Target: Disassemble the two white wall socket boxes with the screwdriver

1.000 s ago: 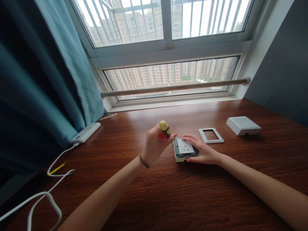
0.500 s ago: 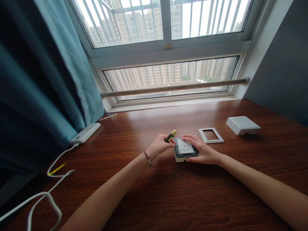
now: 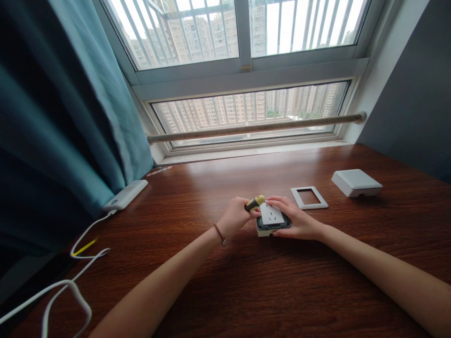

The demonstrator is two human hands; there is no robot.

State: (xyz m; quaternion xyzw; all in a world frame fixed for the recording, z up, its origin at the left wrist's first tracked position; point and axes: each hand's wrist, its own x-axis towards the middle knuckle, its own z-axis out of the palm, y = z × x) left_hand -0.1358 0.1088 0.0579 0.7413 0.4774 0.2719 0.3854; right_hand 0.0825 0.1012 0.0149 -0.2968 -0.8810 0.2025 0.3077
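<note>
A screwdriver (image 3: 255, 203) with a black and yellow handle is gripped in my left hand (image 3: 237, 217), its handle tilted up to the right. Its shaft and tip are hidden behind my fingers. Below it lies a wall socket (image 3: 273, 216) with a white face and dark frame, seated on a white back box. My right hand (image 3: 299, 219) grips the socket from the right, fingers over the far edge and thumb at the near side. Just beyond that hand, a white square cover frame (image 3: 310, 198) lies flat on the brown wooden table (image 3: 225, 291).
At the right stands a white box-shaped socket unit (image 3: 356, 182). A white power bank (image 3: 126, 195) with a white cable (image 3: 79, 300) lies at the left by the blue curtain (image 3: 105, 117). A metal bar (image 3: 257, 129) crosses the window behind the table.
The screwdriver handle has swung lower and to the right, and my left wrist has turned with it. My right hand and the socket stay almost where they were.
</note>
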